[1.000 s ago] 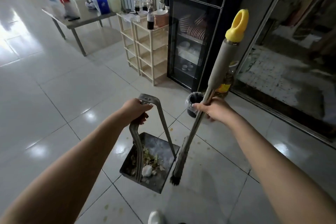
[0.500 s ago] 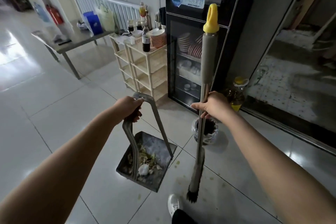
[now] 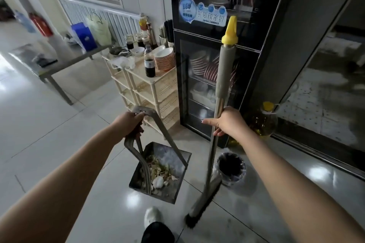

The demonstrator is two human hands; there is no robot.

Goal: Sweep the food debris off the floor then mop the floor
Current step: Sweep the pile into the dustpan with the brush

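Open grey tiled floor (image 3: pixel 49 140) is stretching left; black glass-door cabinet (image 3: pixel 209 85) and beige plastic shelf rack (image 3: pixel 156 92) are boxing in the front. Left hand (image 3: pixel 129 124) is gripping the grey metal dustpan (image 3: pixel 169 165) handle, pan hanging, debris inside. Right hand (image 3: pixel 227 122) is loosely curling round the near-vertical yellow-capped broom (image 3: pixel 213 144), bristles down beside the small black-lined bin (image 3: pixel 231 166).

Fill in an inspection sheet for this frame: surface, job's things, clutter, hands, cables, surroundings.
Surface: glossy tiled floor.
Job's things: dustpan holding food scraps; broom upright, bristles at the floor; lined bin beside it. No mop seen.
Clutter: oil bottle on the floor.
Hands: left hand grips the dustpan handle; right hand grips the broom.
Cables: nothing seen.
Surroundings: dish cabinet, shelf rack, table.
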